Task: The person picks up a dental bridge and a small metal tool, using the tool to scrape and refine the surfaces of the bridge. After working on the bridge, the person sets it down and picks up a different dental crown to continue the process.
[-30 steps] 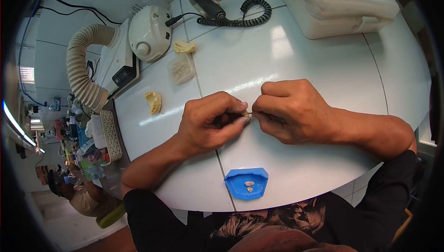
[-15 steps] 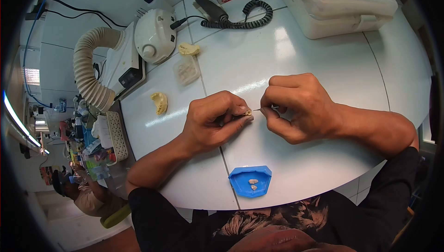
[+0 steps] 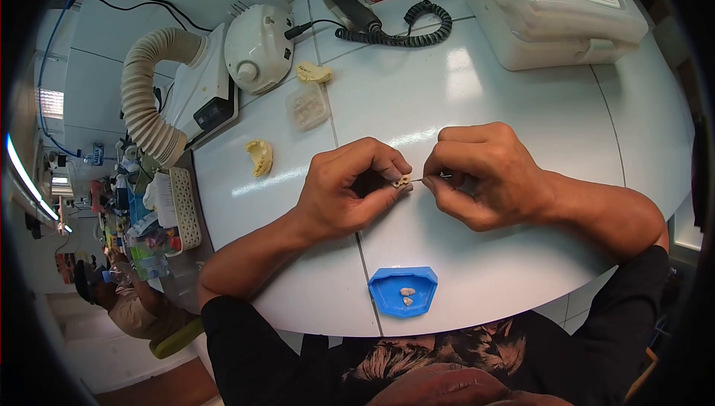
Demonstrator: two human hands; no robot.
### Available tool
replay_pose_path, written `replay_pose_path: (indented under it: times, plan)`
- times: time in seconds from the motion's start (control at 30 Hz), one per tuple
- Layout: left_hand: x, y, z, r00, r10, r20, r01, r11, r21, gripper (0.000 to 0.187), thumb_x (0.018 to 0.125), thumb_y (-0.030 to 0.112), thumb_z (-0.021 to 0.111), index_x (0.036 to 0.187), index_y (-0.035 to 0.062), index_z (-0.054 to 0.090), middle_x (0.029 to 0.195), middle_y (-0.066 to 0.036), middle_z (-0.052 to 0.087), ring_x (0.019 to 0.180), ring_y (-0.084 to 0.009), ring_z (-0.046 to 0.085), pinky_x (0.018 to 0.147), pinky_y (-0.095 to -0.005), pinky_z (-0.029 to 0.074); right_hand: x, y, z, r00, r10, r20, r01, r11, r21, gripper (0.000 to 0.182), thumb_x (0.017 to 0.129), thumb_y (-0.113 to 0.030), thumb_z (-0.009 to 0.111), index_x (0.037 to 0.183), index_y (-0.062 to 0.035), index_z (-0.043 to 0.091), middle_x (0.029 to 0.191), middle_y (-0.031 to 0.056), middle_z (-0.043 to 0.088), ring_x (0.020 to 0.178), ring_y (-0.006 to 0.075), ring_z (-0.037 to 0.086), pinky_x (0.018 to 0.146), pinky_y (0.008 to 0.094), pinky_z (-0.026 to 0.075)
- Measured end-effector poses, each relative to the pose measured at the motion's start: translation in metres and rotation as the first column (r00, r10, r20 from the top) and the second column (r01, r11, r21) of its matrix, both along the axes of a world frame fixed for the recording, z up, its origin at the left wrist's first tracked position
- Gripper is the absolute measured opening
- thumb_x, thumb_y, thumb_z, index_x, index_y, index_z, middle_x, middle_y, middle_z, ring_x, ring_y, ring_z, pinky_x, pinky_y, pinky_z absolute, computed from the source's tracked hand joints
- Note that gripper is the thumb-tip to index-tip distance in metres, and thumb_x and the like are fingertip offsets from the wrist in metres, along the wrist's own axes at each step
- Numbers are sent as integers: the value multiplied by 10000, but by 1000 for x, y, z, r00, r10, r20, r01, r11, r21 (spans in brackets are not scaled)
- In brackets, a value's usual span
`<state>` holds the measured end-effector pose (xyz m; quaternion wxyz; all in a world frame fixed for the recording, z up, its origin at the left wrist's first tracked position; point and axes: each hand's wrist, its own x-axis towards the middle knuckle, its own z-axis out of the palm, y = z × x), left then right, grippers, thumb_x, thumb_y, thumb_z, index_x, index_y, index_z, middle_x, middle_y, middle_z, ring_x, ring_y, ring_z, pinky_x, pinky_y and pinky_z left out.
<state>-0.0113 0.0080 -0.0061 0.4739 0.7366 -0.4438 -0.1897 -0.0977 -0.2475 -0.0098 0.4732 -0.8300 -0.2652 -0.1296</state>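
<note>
Between the thumb and fingertips of my left hand (image 3: 339,190) is a small cream dental bridge (image 3: 403,181), with hollow openings showing. My right hand (image 3: 488,175) pinches a thin metal instrument (image 3: 418,179). Its tip reaches to the bridge's right side; whether it touches cannot be made out. Below both hands stands a blue faceted dish (image 3: 377,303), with a few small tooth-shaped pieces (image 3: 407,292) lying in it. A yellowish dental cast (image 3: 260,158) rests on the tabletop to the left of my left hand.
Farther back are a second cast (image 3: 313,72), a small clear box (image 3: 307,106), a white control unit (image 3: 258,48), a corded handpiece (image 3: 352,10) and a ribbed hose (image 3: 141,89). A large translucent case (image 3: 555,15) stands back right. Another person (image 3: 134,302) sits at far left.
The dental bridge is turned in my left fingers, so more of its hollow side shows. The instrument tip is closer to it. The whole view has shifted slightly.
</note>
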Motion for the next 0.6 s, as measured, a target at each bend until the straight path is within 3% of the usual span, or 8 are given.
replay_pose_path:
  times: [0.07,0.2,0.3,0.5,0.6]
  plan:
    - [1,0,-5,1000,6,8,-5,1000,-26,212,880,-67,820,1014,-4,669,1092,-107,792,897,-132,762,760,-264,615,-1,0,0,1000,2,-6,-2,999,-41,77,844,-54,773,861,-18,707,766,98,661,610,278,677,556,394,541]
    - [-1,0,-7,1000,10,2,-10,999,-46,218,881,-46,829,1043,-4,690,1065,-83,799,853,-119,756,720,-264,612,-2,1,-3,1000,-15,-12,14,996,-86,88,842,-59,786,868,-28,709,770,92,650,615,297,665,558,415,534]
    - [-3,0,1,1000,6,-12,-6,1000,13,224,870,-93,838,1030,-26,697,1083,-134,801,981,-162,791,844,-283,644,-1,2,-4,1000,-29,12,30,995,-100,92,837,-62,791,859,-32,707,766,90,645,609,298,661,557,419,535]
    - [0,1,0,993,-30,112,26,999,41,211,889,-64,853,1067,-37,742,1035,-133,818,944,-193,816,833,-297,660,-1,4,-6,995,-20,98,38,982,-183,110,833,-69,807,838,-36,703,760,84,641,607,288,664,548,420,538]
    - [-6,-2,-2,993,40,110,-40,999,-4,195,882,6,879,1032,2,754,923,-94,791,805,-162,785,695,-286,613,-2,3,-3,996,-20,92,38,980,-194,117,834,-70,811,834,-32,700,761,83,636,604,282,662,541,417,535]
